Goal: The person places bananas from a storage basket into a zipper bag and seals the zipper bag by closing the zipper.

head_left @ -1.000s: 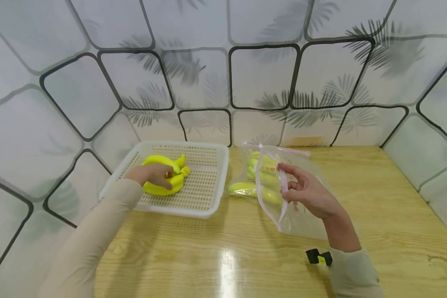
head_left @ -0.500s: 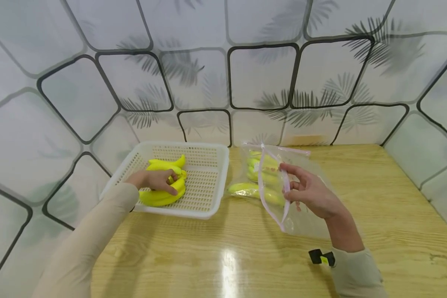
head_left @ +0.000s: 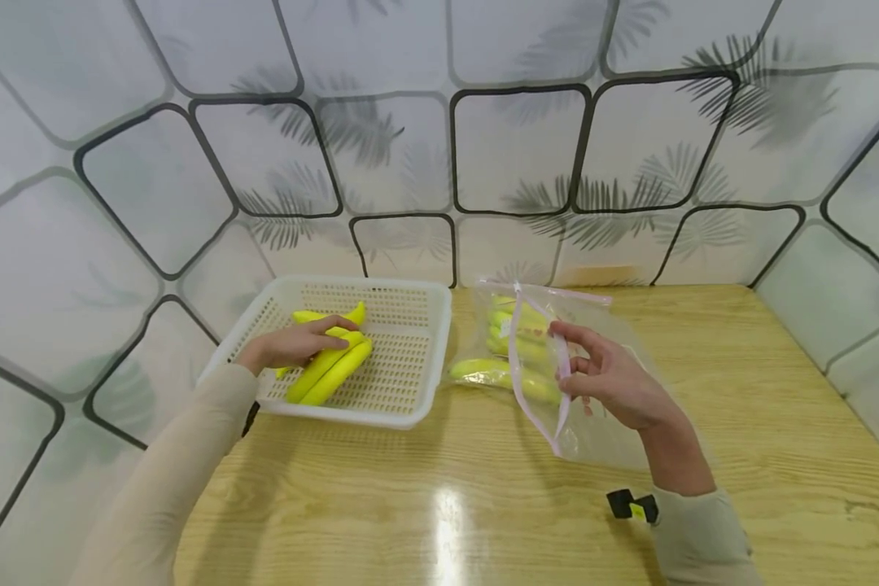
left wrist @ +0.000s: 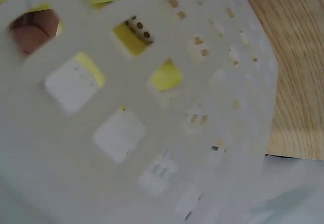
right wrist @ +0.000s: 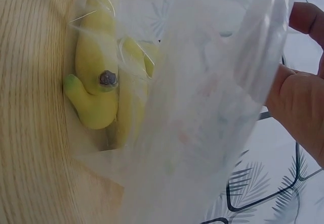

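Note:
In the head view my left hand [head_left: 300, 342] reaches into a white plastic basket [head_left: 425, 391], its thumb and fingers gripping the top end of a bunch of yellow bananas [head_left: 330, 374]. Another banana [head_left: 355, 313] lies behind it in the basket. The left wrist view looks through the basket wall [left wrist: 66, 143]; yellow patches and a bit of finger [left wrist: 35, 31] show through its holes. My right hand [head_left: 615, 378] pinches the pink zip edge of a clear zip bag [head_left: 608, 439], holding its mouth apart. Bananas [head_left: 520, 342] lie inside the bag, also seen through the plastic [right wrist: 202, 122] in the right wrist view.
A light wooden table [head_left: 381, 505] carries the basket at left and the bag at right. A patterned wall covering [head_left: 513, 155] rises right behind them and on both sides. A small black device [head_left: 630, 506] sits at my right wrist.
My left hand has shifted on the bananas, and the bunch has turned so its free ends point toward the basket's near left side. The right hand and bag have barely moved.

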The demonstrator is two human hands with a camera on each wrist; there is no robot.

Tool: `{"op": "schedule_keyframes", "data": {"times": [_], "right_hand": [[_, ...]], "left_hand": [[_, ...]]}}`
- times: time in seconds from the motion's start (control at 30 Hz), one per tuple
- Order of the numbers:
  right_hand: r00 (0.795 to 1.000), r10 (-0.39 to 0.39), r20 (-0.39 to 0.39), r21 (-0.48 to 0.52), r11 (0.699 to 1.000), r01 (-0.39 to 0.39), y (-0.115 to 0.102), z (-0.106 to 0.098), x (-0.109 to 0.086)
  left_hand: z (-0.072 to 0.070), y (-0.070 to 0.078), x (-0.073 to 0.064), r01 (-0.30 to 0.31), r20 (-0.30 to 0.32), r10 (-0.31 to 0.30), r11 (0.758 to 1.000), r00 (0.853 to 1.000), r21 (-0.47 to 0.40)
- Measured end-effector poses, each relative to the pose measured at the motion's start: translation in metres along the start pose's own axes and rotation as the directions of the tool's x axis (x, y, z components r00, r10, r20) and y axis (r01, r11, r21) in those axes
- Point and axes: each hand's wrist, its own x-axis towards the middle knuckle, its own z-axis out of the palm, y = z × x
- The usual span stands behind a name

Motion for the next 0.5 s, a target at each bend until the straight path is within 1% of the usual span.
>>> {"op": "schedule_keyframes", "data": {"times": [0.13, 0.23, 0.3, 0.4, 0.5], "right_hand": [[1.000, 0.007, -0.001, -0.002, 1.000, -0.007, -0.001, 0.001, 0.000], [1.000, 0.004, 0.001, -0.001, 1.000, -0.004, -0.001, 0.001, 0.000], [1.000, 0.001, 0.003, 0.000, 1.000, -0.001, -0.001, 0.001, 0.000], [1.000, 0.000, 0.007, -0.001, 1.000, 0.000, -0.002, 0.001, 0.000], [1.000, 0.004, 0.009, -0.006, 1.000, -0.004, -0.002, 0.002, 0.000]], "left_hand": [[-0.005, 0.004, -0.010, -0.049, -0.024, 0.047, 0.997, 0.999, -0.054], [-0.011, 0.009, -0.016, -0.100, -0.037, 0.096, 0.989, 0.995, -0.107], [-0.015, 0.013, -0.020, -0.133, -0.054, 0.127, 0.983, 0.990, -0.126], [-0.020, 0.021, -0.025, -0.187, -0.080, 0.177, 0.971, 0.981, -0.146], [-0.023, 0.031, -0.028, -0.252, -0.106, 0.236, 0.952, 0.966, -0.177]]}}
